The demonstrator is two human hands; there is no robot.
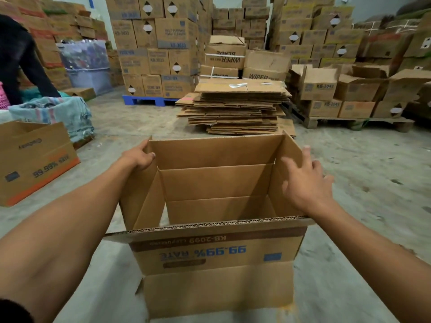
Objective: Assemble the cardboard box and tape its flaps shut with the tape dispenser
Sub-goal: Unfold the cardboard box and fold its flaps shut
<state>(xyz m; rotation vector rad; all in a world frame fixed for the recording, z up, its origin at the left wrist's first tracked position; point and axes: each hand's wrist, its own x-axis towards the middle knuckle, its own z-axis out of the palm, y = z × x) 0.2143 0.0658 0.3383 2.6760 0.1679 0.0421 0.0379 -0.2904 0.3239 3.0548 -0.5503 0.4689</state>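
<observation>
While the cardboard box (217,206) stands opened out at the lower centre of the frame, its flaps are up and its long axis is seen running left to right, straight ahead of both arms. The far left corner flap is gripped by the left hand (140,156), thumb curled over the edge. The right hand (305,183) is held with fingers spread against the right flap, nothing clasped. A stack of flat cartons (235,108) lies beyond it. No tape dispenser is seen.
</observation>
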